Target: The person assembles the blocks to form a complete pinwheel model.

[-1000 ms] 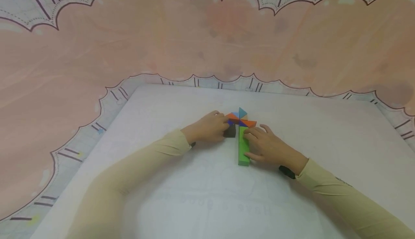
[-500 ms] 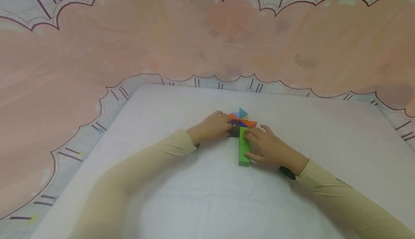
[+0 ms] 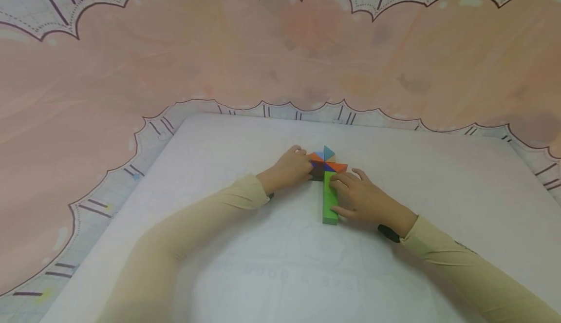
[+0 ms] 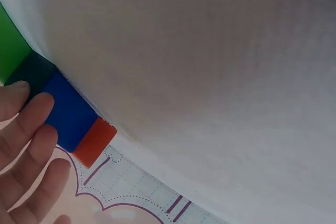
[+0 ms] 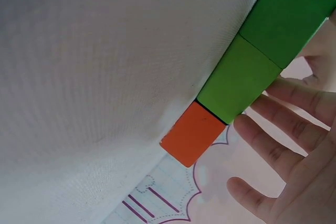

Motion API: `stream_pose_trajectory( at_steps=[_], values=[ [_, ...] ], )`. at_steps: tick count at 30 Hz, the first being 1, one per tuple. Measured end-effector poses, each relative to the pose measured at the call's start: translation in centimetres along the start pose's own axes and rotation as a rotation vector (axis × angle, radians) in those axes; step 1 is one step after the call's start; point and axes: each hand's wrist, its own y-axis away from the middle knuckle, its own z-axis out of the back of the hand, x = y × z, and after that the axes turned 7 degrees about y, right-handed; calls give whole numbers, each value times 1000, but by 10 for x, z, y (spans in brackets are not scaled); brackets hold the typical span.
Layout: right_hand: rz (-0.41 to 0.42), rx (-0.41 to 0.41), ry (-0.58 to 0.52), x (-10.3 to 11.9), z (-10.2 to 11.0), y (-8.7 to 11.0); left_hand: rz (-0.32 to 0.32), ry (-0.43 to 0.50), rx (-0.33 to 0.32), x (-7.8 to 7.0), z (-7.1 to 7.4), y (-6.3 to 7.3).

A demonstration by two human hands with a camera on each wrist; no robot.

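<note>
In the head view, small triangular blocks in orange, blue and teal [image 3: 328, 153] form a pinwheel at the head of a green block column [image 3: 330, 199]. A dark block [image 3: 317, 172] fills the corner left of the column's top. My left hand [image 3: 291, 168] touches the pinwheel's left side. In the left wrist view, its fingertips overlap a dark green block [image 4: 37, 69] and a blue block [image 4: 71, 111], beside an orange block [image 4: 94, 143]. My right hand [image 3: 364, 197] rests along the column's right side, its fingertips at the edge of a light green block [image 5: 239, 80].
The blocks lie on a table with a white cloth [image 3: 280, 259]. A peach-and-white patterned curtain [image 3: 245, 55] hangs behind and left of it. In the right wrist view, an orange block [image 5: 192, 135] and a dark green block [image 5: 291, 17] adjoin the light green one.
My left hand has moved slightly right and away from me, and the dark block has shifted right, up against the green column and pinwheel. My right hand and the column stay put.
</note>
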Motion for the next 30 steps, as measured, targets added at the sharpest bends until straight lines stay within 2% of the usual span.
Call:
stream_pose_trajectory(
  at_steps=[4, 8, 10, 15, 20, 24, 30],
  values=[
    [-4, 10, -2, 0, 1, 0, 37, -2, 17, 0, 0, -2],
    [-1, 12, -9, 0, 0, 0, 84, 34, 54, 1, 2, -2],
    [2, 6, -11, -1, 0, 0, 90, 64, 44, 4, 2, 0],
    [10, -7, -2, -1, 0, 1, 51, 110, -55, 11, 3, 4],
    [8, -5, -1, -1, 0, 1, -23, 81, -130, 15, -1, 5],
    [7, -3, -5, 0, -1, 1, -60, 57, -145, 17, -3, 6],
    [-3, 10, -4, 0, 1, 0, -45, 47, -127, 20, -1, 8]
  ],
)
